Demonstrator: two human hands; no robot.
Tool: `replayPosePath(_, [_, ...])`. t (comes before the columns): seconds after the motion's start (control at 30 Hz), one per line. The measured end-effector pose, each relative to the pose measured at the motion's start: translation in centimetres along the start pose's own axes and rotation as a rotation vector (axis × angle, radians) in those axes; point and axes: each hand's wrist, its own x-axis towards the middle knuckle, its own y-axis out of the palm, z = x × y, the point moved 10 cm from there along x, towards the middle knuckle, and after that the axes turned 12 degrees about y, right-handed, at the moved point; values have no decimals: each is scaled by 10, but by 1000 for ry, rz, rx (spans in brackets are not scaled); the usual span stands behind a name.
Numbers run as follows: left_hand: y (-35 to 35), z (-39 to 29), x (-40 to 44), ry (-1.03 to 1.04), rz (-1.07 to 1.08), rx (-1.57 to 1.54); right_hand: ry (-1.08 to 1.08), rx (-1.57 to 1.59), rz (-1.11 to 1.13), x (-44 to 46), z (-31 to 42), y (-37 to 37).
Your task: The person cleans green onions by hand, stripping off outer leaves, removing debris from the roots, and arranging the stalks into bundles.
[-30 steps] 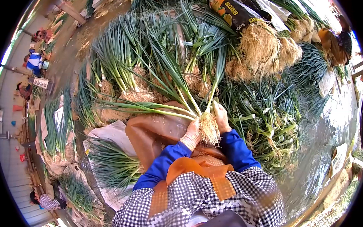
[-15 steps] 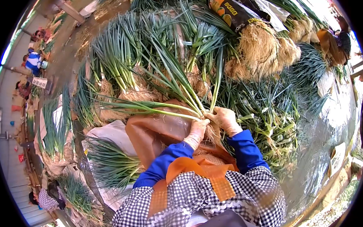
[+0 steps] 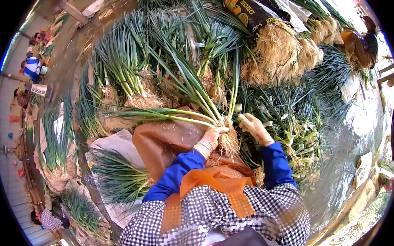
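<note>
Long green onions [image 3: 205, 101] fan out from my left hand [image 3: 208, 140], which is closed around them just above their pale, stringy roots [image 3: 229, 143]. My right hand [image 3: 255, 128] is apart from the bunch, to its right, with curled fingers. A small pale-green piece [image 3: 238, 108] shows just beyond its fingertips; whether the fingers grip it is unclear. Beneath both hands, a brown plastic apron [image 3: 155, 141] covers the lap. Right of my right hand lies a heap of loose leaves and peelings [image 3: 292, 139].
Bundles of green onions [image 3: 121, 59] stand ahead, roots toward me. Large root clumps [image 3: 277, 52] lie beside a black printed bag [image 3: 248, 12]. Another bundle [image 3: 119, 174] rests on sheeting at the left. Other people sit at far left and at upper right [image 3: 364, 44].
My right hand has come off the green onions and moved to the right. My left hand keeps its hold on the bunch. The view has shifted slightly.
</note>
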Motion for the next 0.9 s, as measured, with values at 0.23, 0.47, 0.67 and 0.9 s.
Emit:
replayPosePath(0.23, [-1, 30, 0, -281, 5, -317, -299, -105, -304, 8, 20, 39])
replayPosePath(0.47, [7, 24, -2, -192, 46, -246, -43, 697, -206, 19, -30, 52])
replayPosePath(0.67, [12, 17, -2, -141, 40, -283, -213, 320, -530, 4, -3, 27])
replayPosePath(0.9, [19, 5, -15, -163, 35, -153, -8, 892, -42, 39, -45, 68])
